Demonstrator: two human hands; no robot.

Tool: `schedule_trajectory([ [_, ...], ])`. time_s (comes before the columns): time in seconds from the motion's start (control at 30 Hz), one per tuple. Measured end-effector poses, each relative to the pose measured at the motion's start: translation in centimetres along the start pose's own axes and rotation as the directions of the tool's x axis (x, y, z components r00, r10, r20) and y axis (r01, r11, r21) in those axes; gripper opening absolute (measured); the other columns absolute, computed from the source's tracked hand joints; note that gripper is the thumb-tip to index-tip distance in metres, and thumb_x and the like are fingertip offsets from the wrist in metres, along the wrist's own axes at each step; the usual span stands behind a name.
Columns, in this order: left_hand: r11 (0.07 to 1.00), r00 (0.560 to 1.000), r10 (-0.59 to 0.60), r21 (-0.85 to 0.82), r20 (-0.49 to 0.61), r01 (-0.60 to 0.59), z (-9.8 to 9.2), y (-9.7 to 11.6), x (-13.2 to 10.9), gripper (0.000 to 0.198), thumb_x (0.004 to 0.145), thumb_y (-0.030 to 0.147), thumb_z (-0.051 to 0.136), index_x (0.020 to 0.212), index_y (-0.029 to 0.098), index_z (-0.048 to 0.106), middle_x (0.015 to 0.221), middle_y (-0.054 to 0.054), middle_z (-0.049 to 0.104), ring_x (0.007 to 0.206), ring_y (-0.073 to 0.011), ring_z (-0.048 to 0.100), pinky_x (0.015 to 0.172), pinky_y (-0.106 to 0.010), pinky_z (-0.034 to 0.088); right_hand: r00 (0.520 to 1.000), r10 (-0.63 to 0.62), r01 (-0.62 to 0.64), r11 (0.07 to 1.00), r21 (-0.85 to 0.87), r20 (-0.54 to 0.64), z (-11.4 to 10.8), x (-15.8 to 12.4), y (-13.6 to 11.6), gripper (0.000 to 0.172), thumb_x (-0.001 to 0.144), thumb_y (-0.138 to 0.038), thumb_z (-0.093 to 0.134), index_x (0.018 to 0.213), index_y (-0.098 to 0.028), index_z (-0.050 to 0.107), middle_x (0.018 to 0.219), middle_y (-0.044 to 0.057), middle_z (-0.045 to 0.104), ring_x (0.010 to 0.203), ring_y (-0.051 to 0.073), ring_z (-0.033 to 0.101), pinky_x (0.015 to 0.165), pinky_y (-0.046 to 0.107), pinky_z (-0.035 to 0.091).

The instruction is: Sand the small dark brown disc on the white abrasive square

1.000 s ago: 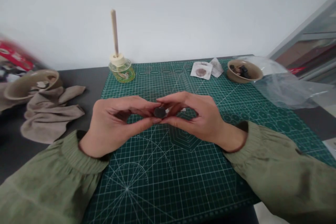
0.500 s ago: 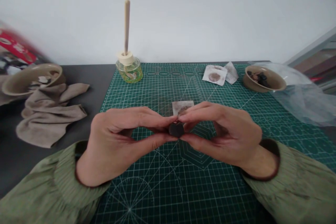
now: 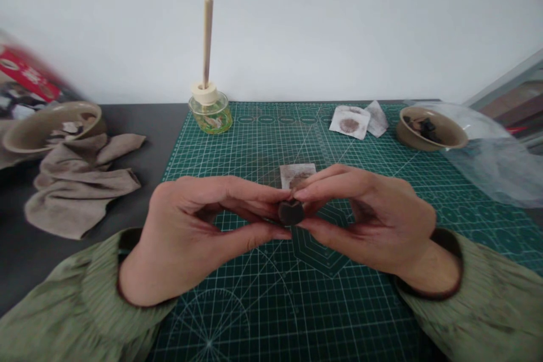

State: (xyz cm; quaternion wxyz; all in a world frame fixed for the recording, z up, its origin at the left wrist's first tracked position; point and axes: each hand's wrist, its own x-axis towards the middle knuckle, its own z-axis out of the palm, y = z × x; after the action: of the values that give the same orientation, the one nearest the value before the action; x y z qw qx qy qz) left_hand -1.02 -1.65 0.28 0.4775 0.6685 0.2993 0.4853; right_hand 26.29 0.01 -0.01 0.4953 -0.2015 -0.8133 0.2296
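A small dark, rounded piece [image 3: 291,212] is pinched between both hands above the green cutting mat [image 3: 237,317]. My left hand [image 3: 203,226] grips it from the left with thumb and fingertips. From the right, the thumb and fingers of my right hand [image 3: 373,220] close on the same piece. Just behind the fingertips a white paper square with brown stains [image 3: 292,172] lies on the mat, partly hidden by my right hand.
A reed diffuser jar [image 3: 212,113] stands at the mat's back left. White stained papers [image 3: 350,122] and a bowl of dark pieces [image 3: 430,138] beside a plastic bag [image 3: 496,169] are at the back right. Leftward are another bowl [image 3: 25,133] and a brown cloth [image 3: 80,198].
Both hands still pinch the dark piece, which has shifted slightly right and shows a notched top edge. My right hand has moved a little to the right.
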Motion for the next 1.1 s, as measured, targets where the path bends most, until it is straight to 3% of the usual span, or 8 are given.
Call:
schedule_trajectory([
  [0.2,0.999,0.998,-0.048,-0.005,-0.048,0.048,0.2,0.6,0.1,0.031,0.1,0.011,0.107,0.119,0.035,0.104,0.105,0.004,0.1,0.084,-0.0158,0.096,0.083,-0.014,0.078,1.0,0.021,-0.021,1.0,-0.005,0.011,0.0,-0.1,0.0,0.02,0.11,-0.017,0.099,0.127,-0.026,0.091,0.114,0.006,0.1,0.081,0.02,0.096,0.077,0.029,0.082],
  [0.4,0.996,0.996,-0.083,-0.027,0.008,0.083,0.3,1.7,0.8,0.038,0.093,-0.002,0.101,0.115,0.029,0.102,0.103,0.002,0.1,0.086,-0.0179,0.098,0.086,-0.016,0.079,1.0,0.03,-0.03,0.999,-0.015,-0.008,0.1,-0.1,-0.1,0.021,0.108,-0.017,0.101,0.125,-0.024,0.092,0.112,0.005,0.1,0.08,0.017,0.095,0.076,0.022,0.078],
  [0.57,0.998,0.998,-0.057,-0.011,0.003,0.057,0.5,1.2,0.5,0.038,0.096,0.0,0.102,0.121,0.029,0.101,0.106,0.0,0.1,0.09,-0.0211,0.099,0.089,-0.023,0.082,0.999,0.027,-0.027,1.0,0.005,-0.019,0.2,-0.1,-0.1,0.021,0.108,-0.017,0.102,0.126,-0.024,0.092,0.109,0.003,0.099,0.08,0.015,0.095,0.079,0.019,0.077],
  [0.83,0.991,0.994,-0.108,-0.072,0.013,0.109,0.5,1.7,0.8,0.047,0.091,-0.006,0.102,0.118,0.032,0.102,0.104,0.006,0.1,0.09,-0.0152,0.098,0.089,-0.014,0.078,0.999,0.049,-0.049,0.999,-0.008,-0.007,0.1,-0.3,-0.1,0.023,0.109,-0.018,0.101,0.128,-0.029,0.093,0.11,0.001,0.1,0.081,0.016,0.095,0.077,0.021,0.078],
  [1.0,0.987,0.989,-0.148,-0.06,-0.023,0.147,0.5,1.8,0.9,0.027,0.095,0.009,0.106,0.11,0.031,0.103,0.097,0.004,0.099,0.081,-0.0144,0.095,0.08,-0.013,0.076,0.999,0.044,-0.043,0.998,-0.035,0.022,-0.1,-0.2,-0.3,0.026,0.108,-0.017,0.102,0.13,-0.029,0.093,0.111,0.002,0.1,0.081,0.019,0.096,0.073,0.024,0.079],
  [1.1,0.984,0.985,-0.171,-0.056,-0.009,0.17,0.6,1.8,1.1,0.028,0.093,0.006,0.103,0.106,0.03,0.101,0.094,0.006,0.098,0.079,-0.0138,0.094,0.079,-0.012,0.076,0.998,0.047,-0.046,0.998,-0.038,0.031,-0.1,-0.1,-0.3,0.026,0.108,-0.016,0.102,0.13,-0.028,0.093,0.112,0.003,0.1,0.079,0.019,0.096,0.073,0.024,0.079],
])
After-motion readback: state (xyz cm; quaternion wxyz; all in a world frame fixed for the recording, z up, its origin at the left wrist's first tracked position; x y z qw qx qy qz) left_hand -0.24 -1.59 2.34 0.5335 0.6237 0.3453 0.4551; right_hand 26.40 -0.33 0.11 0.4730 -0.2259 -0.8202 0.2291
